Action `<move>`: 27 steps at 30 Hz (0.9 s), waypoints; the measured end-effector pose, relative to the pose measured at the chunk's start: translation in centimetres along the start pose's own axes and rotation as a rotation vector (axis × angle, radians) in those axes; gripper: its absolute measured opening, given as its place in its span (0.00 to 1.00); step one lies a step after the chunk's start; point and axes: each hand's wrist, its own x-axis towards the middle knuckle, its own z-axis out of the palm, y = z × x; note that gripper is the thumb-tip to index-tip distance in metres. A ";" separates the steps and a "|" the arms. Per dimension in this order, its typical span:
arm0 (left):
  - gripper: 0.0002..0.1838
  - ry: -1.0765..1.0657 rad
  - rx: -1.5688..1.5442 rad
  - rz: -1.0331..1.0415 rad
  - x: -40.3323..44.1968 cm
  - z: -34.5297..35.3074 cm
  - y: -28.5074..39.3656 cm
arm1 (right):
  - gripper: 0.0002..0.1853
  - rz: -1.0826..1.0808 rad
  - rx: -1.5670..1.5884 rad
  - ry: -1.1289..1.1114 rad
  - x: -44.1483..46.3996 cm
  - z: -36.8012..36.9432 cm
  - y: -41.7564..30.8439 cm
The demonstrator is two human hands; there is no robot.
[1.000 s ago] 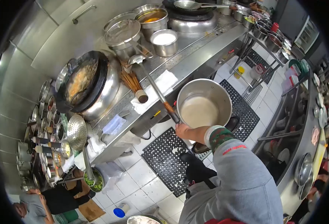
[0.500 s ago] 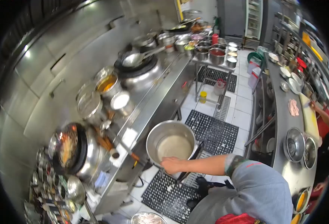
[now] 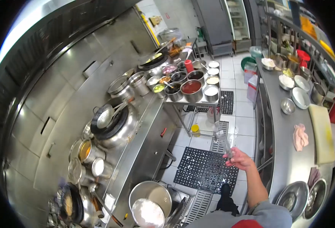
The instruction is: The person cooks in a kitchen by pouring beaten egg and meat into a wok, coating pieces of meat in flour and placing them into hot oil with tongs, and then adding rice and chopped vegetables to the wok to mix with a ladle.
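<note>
My right hand (image 3: 240, 159) is raised over the black floor mat, between the stove counter and the right-hand counter. Its fingers are curled round a thin, greyish, see-through object (image 3: 223, 141), blurred and too unclear to name. My left hand does not show. Lower in view, beside the stove counter, is a large steel pot (image 3: 160, 192) with an open top. A round container of something white (image 3: 147, 213) overlaps the pot's near side in view.
Woks and pots line the stove counter (image 3: 137, 131) on the left. Sauce pots crowd a steel table (image 3: 192, 102) ahead. Steel bowls, a cutting board (image 3: 321, 133) and pink meat or cloth (image 3: 300, 137) lie on the right counter.
My right hand has left the large pot's rim and moved away to the right, with the greyish object now in it. The view has turned toward the far end of the kitchen.
</note>
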 end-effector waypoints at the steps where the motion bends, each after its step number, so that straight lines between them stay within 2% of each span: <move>1: 0.12 0.007 0.008 -0.019 -1.5 4.7 2.6 | 0.35 -0.048 0.010 0.094 0.5 -1.9 -1.5; 3: 0.11 0.005 0.002 -0.074 -4.7 13.5 6.6 | 0.36 -0.123 -0.135 0.292 2.1 -4.9 -5.1; 5: 0.16 -0.135 0.008 -0.031 0.7 15.8 5.7 | 0.36 -0.164 -0.283 0.492 3.5 -6.3 -8.6; 6: 0.19 -0.203 0.008 -0.006 4.6 16.2 4.8 | 0.35 -0.203 -0.285 0.481 4.7 -7.7 -10.3; 8: 0.18 -0.188 -0.035 0.019 8.6 18.2 4.2 | 0.34 -0.278 -0.282 0.460 7.5 -10.9 -13.0; 9: 0.18 -0.178 -0.041 0.033 9.3 19.6 4.2 | 0.28 -0.341 -0.317 0.477 8.7 -10.4 -15.1; 12: 0.19 -0.154 -0.096 0.038 11.8 24.3 4.3 | 0.21 -0.384 -0.324 0.471 13.3 -13.4 -19.9; 13: 0.19 -0.137 -0.115 0.036 12.6 25.8 4.1 | 0.11 -0.432 -0.364 0.550 15.1 -12.3 -22.0; 14: 0.19 -0.121 -0.135 0.036 13.8 27.3 4.1 | 0.09 -0.398 -0.439 0.583 16.7 -12.9 -24.4; 16: 0.21 -0.096 -0.164 -0.005 19.8 28.4 2.1 | 0.09 -0.336 -0.583 0.646 21.0 -13.8 -29.0; 17: 0.21 -0.082 -0.198 -0.024 21.5 29.8 1.9 | 0.13 -0.394 -0.656 0.712 23.1 -14.4 -31.5; 18: 0.21 -0.067 -0.229 -0.043 22.8 31.3 2.1 | 0.13 -0.379 -0.797 0.836 24.8 -14.8 -34.3; 20: 0.19 0.050 -0.261 0.023 23.7 36.3 3.7 | 0.12 -0.480 -0.874 0.839 27.8 -16.1 -40.1; 21: 0.19 0.111 -0.286 0.042 23.7 39.4 3.8 | 0.11 -0.499 -1.018 0.893 29.0 -17.3 -43.0; 22: 0.17 0.050 -0.339 0.016 24.7 41.2 4.3 | 0.10 -0.510 -1.166 0.940 29.7 -18.9 -45.8; 24: 0.16 0.118 -0.390 -0.033 25.4 45.8 5.7 | 0.13 -0.553 -1.373 0.948 31.1 -22.5 -51.8; 26: 0.16 0.165 -0.430 -0.044 27.1 48.9 6.4 | 0.13 -0.719 -1.433 0.877 32.9 -25.7 -56.2; 27: 0.15 0.179 -0.479 -0.031 28.8 49.5 6.0 | 0.13 -0.676 -1.482 0.899 33.5 -23.6 -58.0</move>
